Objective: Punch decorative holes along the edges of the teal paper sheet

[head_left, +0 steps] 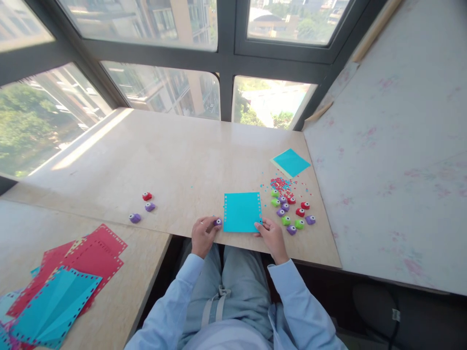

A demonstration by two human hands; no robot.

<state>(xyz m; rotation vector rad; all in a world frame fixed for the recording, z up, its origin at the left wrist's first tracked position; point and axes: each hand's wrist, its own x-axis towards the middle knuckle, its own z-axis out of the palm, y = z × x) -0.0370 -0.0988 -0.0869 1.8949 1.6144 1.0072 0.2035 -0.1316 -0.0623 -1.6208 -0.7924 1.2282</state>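
Observation:
A square sheet of blue paper (242, 212) lies at the table's front edge, with small holes punched along its left and right sides. My right hand (272, 236) pinches its lower right corner between thumb and fingers. At the sheet's left side, my left hand (204, 234) is closed on a small purple craft punch (218, 222) with a round white top. The punch sits close to the paper's left edge; I cannot tell whether it grips the paper. Right of the sheet stand several more punches (286, 220) in green, purple and red.
Red and blue paper confetti (280, 184) is heaped behind the punches, near a stack of blue and cream paper (292, 163). On the left are a red punch (147, 196) and two purple ones (134, 218). Punched red sheets (98, 248) and blue sheets (58, 304) cover the left tabletop. Windows border the back.

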